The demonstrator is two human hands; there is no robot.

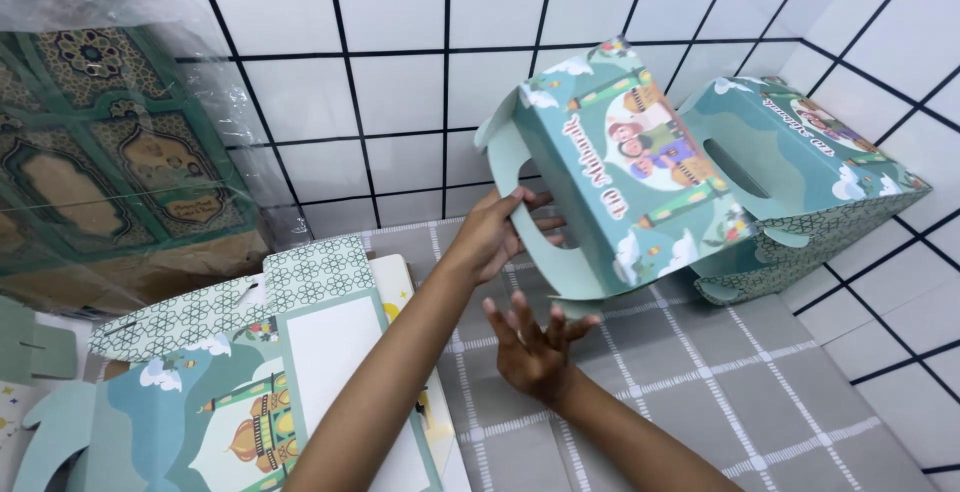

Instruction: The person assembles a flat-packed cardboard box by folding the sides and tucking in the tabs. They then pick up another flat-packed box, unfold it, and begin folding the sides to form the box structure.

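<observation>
My left hand (497, 235) grips the cut-out handle of a teal cardboard carry box (620, 187) printed with cartoon figures. The box is tilted and lifted off the mat. My right hand (535, 349) is just under the box's lower edge, fingers spread and pointing up, holding nothing. Its fingertips come close to a small bottom flap; whether they touch it I cannot tell.
A second folded teal box (810, 177) lies on its side in the corner against the white tiled wall (400, 92). Flat unfolded box blanks (250, 372) are piled at the lower left. A plastic-wrapped stack of green printed card (100, 152) stands at the upper left. A grey checked mat (720, 382) covers the floor.
</observation>
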